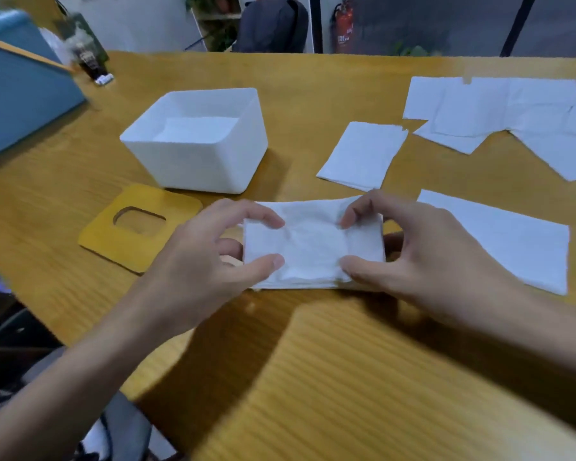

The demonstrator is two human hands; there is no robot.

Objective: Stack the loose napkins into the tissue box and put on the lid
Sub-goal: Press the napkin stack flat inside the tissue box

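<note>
Near the camera, the left hand (213, 251) and right hand (423, 257) each pinched an end of the napkin stack (310, 247) on the tabletop (313, 377), apparently squaring it for a lift far-left into the open tissue box (197, 161), whose lid (113, 241) lay alongside.

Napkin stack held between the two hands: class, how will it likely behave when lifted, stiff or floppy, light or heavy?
Probably floppy: the napkin stack wrinkles in the middle where the left hand and right hand pinch its ends. Likely light, being thin paper sheets. The layers may slip apart; its near edge shows separate sheets.
</note>
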